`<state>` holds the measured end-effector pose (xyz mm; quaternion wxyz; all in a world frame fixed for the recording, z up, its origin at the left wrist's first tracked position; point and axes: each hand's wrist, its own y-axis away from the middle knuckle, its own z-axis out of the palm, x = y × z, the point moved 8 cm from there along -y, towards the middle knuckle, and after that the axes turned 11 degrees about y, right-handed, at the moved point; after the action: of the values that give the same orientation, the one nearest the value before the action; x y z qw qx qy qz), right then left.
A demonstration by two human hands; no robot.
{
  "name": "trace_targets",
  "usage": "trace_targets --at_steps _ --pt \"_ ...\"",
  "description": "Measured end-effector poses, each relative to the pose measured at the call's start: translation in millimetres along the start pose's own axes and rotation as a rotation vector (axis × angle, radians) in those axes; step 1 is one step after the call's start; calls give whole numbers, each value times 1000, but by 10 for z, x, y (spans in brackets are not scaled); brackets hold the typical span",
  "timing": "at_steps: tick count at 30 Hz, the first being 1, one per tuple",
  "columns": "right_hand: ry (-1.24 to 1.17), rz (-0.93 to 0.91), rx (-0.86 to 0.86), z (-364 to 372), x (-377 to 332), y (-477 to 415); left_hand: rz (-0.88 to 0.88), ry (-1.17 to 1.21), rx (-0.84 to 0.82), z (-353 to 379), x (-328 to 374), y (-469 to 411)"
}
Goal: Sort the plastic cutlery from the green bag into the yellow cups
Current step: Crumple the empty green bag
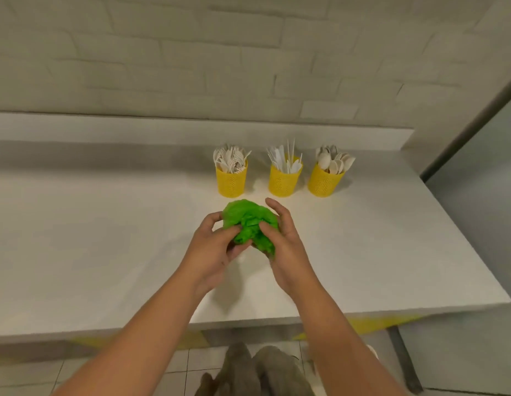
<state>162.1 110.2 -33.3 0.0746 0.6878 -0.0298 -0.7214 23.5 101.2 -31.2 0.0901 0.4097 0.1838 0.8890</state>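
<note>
One wide, smooth white worktop (105, 238) filled most of the view, set against a wall (191, 52) of pale painted brick. Two bare forearms reached forward over its near edge and met near the middle. The left hand (211, 250) and the right hand (285, 247) faced each other with fingers curled, and both gripped the green bag (248, 221) between them, thumbs pressed into its top. The bag was thin, crinkled plastic, scrunched into a loose ball; whether it touched the worktop could not be told. Just beyond it stood three yellow cups (283, 184) in a row, near one another but not touching. They were round and slightly tapered, with perforated, mesh-like sides. The left cup (231, 181) held white plastic forks (230, 160). The middle cup (283, 178) held white knives (282, 160) and a few thin straight pieces. The right cup (324, 182) held white spoons (332, 162), bowls upward.
</note>
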Motion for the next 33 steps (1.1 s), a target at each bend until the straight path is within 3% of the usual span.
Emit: trace_targets --at_steps 4,6,8,12,14,20,24,29,33 --pt "322 -29 522 -424 47 429 -59 8 -95 191 -299 94" --pt "295 -43 631 -615 48 617 -104 -28 -161 322 -481 165" --pt "149 -25 627 -801 116 743 -144 -49 -225 455 -657 228" --pt "-380 24 424 -1201 309 937 -290 -45 -307 751 -1090 342" --pt "-453 76 463 -1487 429 1093 -433 -95 -340 903 -1400 446" --pt "-264 213 606 -2358 730 1629 -732 -309 -424 1373 -2558 826" --pt "-118 288 551 -3002 791 2044 -710 -477 -405 1668 -3305 1048" --pt "-5 226 510 -3895 969 2446 -634 -359 -262 1989 -4123 1185" --pt "169 256 483 -4395 1380 2595 -560 -485 -149 2088 -4551 1159"
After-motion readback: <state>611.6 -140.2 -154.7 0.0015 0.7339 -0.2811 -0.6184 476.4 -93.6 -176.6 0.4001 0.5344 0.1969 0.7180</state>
